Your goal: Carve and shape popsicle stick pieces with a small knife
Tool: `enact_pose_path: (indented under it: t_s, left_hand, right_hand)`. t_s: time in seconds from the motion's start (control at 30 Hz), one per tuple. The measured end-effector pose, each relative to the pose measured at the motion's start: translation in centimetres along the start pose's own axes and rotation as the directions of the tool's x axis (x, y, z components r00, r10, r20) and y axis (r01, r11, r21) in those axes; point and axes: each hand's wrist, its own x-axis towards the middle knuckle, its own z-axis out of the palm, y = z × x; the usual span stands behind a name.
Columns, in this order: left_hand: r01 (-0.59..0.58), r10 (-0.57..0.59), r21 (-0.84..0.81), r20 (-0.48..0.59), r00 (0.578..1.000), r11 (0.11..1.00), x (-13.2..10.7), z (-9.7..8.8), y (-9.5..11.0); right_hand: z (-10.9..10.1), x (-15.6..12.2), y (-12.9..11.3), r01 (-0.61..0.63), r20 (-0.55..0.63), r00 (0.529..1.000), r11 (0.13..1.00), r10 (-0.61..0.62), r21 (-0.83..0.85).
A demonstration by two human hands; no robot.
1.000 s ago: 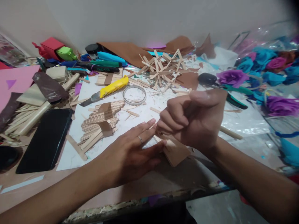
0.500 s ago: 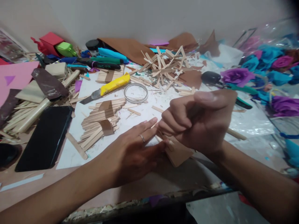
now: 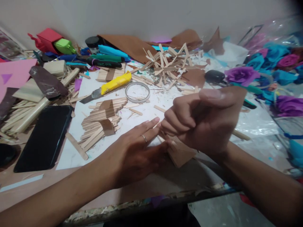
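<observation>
My left hand [image 3: 134, 153], with a ring on one finger, lies low over the white sheet, its fingers stretched out. Its fingertips rest by a flat light-brown piece [image 3: 182, 156] and some thin wooden strips, partly covered by both hands. My right hand [image 3: 201, 121] is curled into a closed fist just above that piece, its thumb on top. Whatever the fist holds, if anything, is hidden. Left of my hands lies a stack of craft sticks [image 3: 103, 115] with brown bands. Beyond it are a yellow utility knife [image 3: 115, 83] and a roll of tape [image 3: 137, 92].
A black phone [image 3: 44, 138] lies on the left, beside more bundled sticks [image 3: 19, 115]. A pile of loose craft sticks [image 3: 168, 64] sits at the back. Purple and blue paper flowers [image 3: 242, 75] crowd the right. The table's front edge [image 3: 94, 214] is worn.
My right thumb and wrist have shifted slightly up and to the right, with the fist still closed. My left hand has hardly moved. The view has tilted a little.
</observation>
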Motion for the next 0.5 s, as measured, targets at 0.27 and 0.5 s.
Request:
enact_pose_path:
  t_s: [0.27,0.5]
  left_hand:
    - [0.009,-0.008,-0.01,0.016,1.0,1.0,-0.53,0.4,-0.22]
    - [-0.031,0.031,0.004,-0.024,0.999,1.0,-0.14,0.23,-0.11]
  right_hand:
    - [-0.32,0.13,0.14,0.048,0.046,0.998,0.999,-0.048,-0.002]
    - [-0.36,0.1,0.38,0.066,0.07,0.995,0.998,-0.066,0.002]
